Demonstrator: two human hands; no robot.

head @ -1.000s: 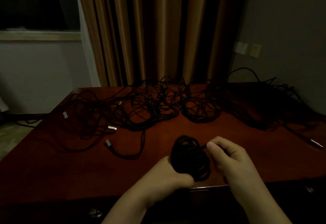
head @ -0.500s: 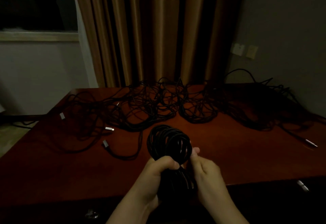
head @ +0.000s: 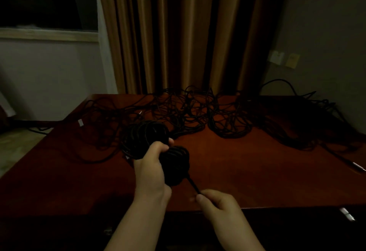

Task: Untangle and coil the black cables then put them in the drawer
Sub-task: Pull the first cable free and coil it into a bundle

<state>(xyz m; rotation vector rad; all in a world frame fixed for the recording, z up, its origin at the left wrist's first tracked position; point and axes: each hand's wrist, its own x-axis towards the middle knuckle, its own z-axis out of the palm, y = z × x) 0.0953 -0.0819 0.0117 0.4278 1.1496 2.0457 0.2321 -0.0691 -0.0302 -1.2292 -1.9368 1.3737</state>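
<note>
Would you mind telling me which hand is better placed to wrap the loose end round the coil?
The right hand: it already pinches the loose end. The left hand grips the coiled black cable bundle at its waist.

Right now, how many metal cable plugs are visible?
3: one plug on the table's left, one plug at the right edge, one plug hanging off the front right. The tangle may hide more.

Bare dark red wooden tabletop lies open along the near edge and to the right of the hands. A sprawling tangle of thin black cables blocks the whole back half, its loops reaching forward on the left, backed by brown pleated curtains.
</note>
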